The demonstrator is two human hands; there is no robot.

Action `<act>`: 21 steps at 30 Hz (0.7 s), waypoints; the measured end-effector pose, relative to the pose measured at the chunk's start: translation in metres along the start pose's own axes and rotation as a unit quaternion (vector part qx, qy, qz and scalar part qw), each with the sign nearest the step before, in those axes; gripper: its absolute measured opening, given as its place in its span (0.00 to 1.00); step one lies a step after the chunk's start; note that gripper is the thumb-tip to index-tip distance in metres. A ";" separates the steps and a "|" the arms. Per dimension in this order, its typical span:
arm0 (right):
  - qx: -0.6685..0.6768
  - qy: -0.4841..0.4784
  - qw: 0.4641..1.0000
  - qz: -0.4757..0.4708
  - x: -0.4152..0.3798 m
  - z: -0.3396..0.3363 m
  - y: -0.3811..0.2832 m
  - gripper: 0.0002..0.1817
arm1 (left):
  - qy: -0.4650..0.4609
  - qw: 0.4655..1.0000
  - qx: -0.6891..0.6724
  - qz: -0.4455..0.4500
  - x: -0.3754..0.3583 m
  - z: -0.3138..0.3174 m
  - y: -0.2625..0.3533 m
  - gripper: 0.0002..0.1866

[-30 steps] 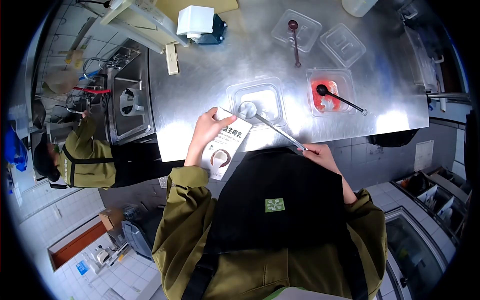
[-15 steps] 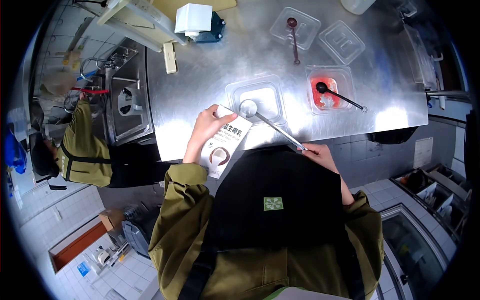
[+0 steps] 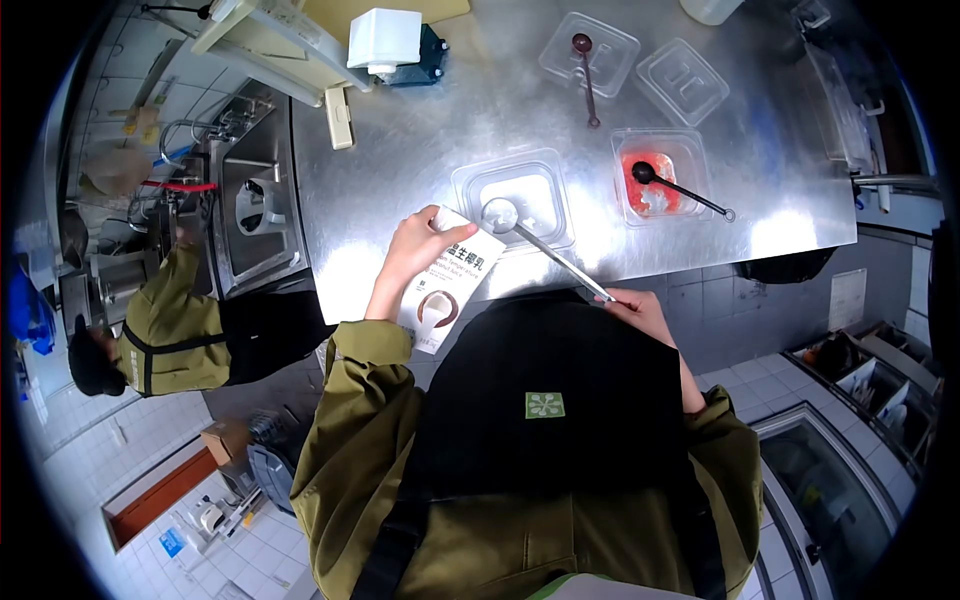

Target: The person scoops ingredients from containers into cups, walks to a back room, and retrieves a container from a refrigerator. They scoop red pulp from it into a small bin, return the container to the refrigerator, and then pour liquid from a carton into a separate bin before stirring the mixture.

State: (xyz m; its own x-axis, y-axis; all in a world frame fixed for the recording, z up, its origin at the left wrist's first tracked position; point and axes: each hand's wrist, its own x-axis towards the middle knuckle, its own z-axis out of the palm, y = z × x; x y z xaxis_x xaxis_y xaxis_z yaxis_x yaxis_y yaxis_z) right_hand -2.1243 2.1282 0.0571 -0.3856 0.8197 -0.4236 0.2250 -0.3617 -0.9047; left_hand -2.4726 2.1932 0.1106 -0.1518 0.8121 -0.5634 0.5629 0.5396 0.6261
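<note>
My left hand (image 3: 423, 248) grips a white carton of coconut milk (image 3: 440, 292), tilted with its top toward a ladle. My right hand (image 3: 638, 312) is closed on the end of the long metal handle of that ladle (image 3: 560, 262). The ladle's round bowl, with something whitish in it, is over the near left part of a clear plastic tub (image 3: 556, 190). Whether liquid is running from the carton cannot be made out.
To the right, a clear tub (image 3: 690, 205) holds red pulp and a black spoon (image 3: 690, 195). Behind lie two clear lids (image 3: 683, 84), one bearing a dark red spoon (image 3: 588, 85). A co-worker (image 3: 180, 330) stands left by the sink (image 3: 255, 215).
The carton and ladle have hardly moved. At the left, the co-worker has shifted a little and lowered an arm by the sink.
</note>
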 end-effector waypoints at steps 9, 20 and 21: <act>-0.066 0.015 0.997 -0.030 0.000 0.002 0.006 0.10 | -0.003 1.000 0.011 0.006 0.002 -0.002 0.000 0.29; -0.363 0.193 0.902 -0.134 -0.006 0.022 -0.022 0.11 | -0.001 0.999 -0.035 0.033 0.003 -0.002 -0.004 0.23; -0.285 0.154 0.941 -0.094 -0.004 0.018 -0.013 0.10 | -0.001 0.999 -0.036 0.036 0.004 -0.002 -0.004 0.23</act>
State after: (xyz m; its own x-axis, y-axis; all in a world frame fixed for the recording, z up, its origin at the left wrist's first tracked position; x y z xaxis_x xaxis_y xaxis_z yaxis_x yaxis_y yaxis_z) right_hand -2.1417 2.1219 0.0699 -0.2078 0.9672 -0.1463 0.6560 0.0268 -0.7543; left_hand -2.4774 2.1941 0.1069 -0.1120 0.8487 -0.5169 0.5131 0.4948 0.7013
